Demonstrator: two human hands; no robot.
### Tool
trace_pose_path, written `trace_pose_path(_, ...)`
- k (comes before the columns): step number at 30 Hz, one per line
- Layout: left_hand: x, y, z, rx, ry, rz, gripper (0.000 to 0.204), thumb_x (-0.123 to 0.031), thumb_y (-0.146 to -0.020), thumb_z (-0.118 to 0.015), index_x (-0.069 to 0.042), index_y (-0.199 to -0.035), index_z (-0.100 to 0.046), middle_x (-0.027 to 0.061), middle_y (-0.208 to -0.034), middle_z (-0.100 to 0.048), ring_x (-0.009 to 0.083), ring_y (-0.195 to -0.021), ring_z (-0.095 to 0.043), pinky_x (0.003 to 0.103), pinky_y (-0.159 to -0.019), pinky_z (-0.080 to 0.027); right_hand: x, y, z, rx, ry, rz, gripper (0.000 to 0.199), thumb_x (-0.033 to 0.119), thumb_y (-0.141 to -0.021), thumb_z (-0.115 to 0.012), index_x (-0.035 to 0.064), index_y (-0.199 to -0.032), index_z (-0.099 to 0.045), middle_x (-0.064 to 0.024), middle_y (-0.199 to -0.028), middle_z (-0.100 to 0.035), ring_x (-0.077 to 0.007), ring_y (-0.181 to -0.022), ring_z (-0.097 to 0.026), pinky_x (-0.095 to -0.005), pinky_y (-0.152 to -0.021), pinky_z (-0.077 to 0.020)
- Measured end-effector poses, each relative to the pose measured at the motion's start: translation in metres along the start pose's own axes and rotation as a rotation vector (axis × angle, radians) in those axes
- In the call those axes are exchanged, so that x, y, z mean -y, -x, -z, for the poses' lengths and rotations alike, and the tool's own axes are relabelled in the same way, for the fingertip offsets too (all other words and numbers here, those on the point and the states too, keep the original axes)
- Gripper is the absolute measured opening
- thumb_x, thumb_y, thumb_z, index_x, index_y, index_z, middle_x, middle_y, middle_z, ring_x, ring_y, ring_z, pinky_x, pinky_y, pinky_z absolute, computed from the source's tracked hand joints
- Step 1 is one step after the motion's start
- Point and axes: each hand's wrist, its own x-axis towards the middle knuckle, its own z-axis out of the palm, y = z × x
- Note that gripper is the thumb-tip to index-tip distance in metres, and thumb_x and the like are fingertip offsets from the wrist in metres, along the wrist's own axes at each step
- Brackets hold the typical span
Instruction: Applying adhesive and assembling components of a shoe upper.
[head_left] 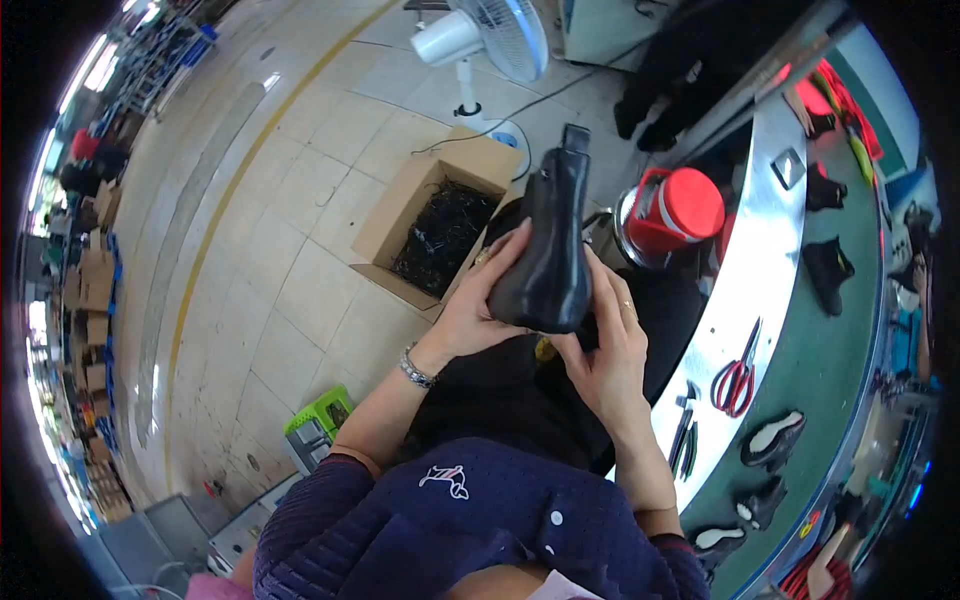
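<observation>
Between my hands is a glossy black boot-shaped piece (pixel 556 235), wide at the near end and narrowing to a small block at its far end. I cannot tell whether it is a boot or a form. My left hand (pixel 478 305) wraps the left side of the wide end, its fingers partly behind it. On the other side my right hand (pixel 612 345) presses against the lower right, thumb below and fingers along the edge. Both hands touch the piece. Part of its underside is hidden by my hands.
A cardboard box (pixel 400 195) with black scraps stands on the floor beyond my left hand, near a white fan (pixel 480 45). To the right are a red-lidded jug (pixel 690 203), red-handled scissors (pixel 733 388) and pliers (pixel 684 445) on a metal ledge. Dark boots (pixel 828 275) lie on a green belt (pixel 800 480).
</observation>
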Motion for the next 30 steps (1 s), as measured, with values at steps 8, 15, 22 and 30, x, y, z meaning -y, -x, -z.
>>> trace_pose_path(8, 0.039, -0.027, -0.102, -0.083, 0.357, 0.020, 0.105, -0.018, -0.066, -0.083, -0.003, -0.150, -0.022, 0.0171, -0.153, -0.027, 0.0297, -0.142, -0.026, 0.038, -0.114, -0.022, -0.029, 0.021, 0.087, 0.203, 0.282, 0.026, 0.084, -0.006, -0.072, -0.065, 0.0054, -0.147, -0.030, -0.0200, -0.140, -0.043, -0.0375, -0.122, -0.050, -0.0410, -0.101, -0.0442)
trace_pose_path(15, 0.042, -0.036, -0.108, 0.017, 0.377, -0.044, 0.107, -0.011, -0.067, -0.083, -0.003, -0.151, -0.017, 0.0191, -0.153, -0.026, 0.0275, -0.141, -0.028, 0.036, -0.114, -0.023, -0.031, 0.027, 0.107, 0.179, 0.214, -0.012, 0.074, 0.002, -0.077, -0.068, 0.0062, -0.144, -0.037, -0.0182, -0.139, -0.046, -0.0367, -0.122, -0.051, -0.0392, -0.100, -0.0447)
trace_pose_path(22, 0.013, -0.043, -0.084, 0.052, 0.751, 0.514, 0.083, -0.013, -0.080, -0.077, 0.001, -0.146, -0.028, 0.0110, -0.138, -0.047, 0.0185, -0.124, -0.047, 0.033, -0.105, -0.036, -0.088, 0.130, 0.184, -0.155, 0.838, -0.629, 0.054, 0.021, -0.087, -0.068, 0.0062, -0.135, -0.049, -0.0208, -0.131, -0.051, -0.0376, -0.112, -0.057, -0.0426, -0.093, -0.0484)
trace_pose_path(30, -0.001, -0.092, -0.103, 0.219, 0.709, 0.695, 0.079, -0.040, -0.087, -0.069, -0.002, -0.144, -0.029, 0.0125, -0.131, -0.051, 0.0174, -0.115, -0.051, 0.032, -0.098, -0.042, -0.129, 0.223, 0.209, -0.257, 1.156, -0.802, 0.050, 0.025, -0.094, -0.057, 0.0078, -0.140, -0.046, -0.0210, -0.114, -0.052, -0.0334, -0.103, -0.053, -0.0454, -0.087, -0.0455)
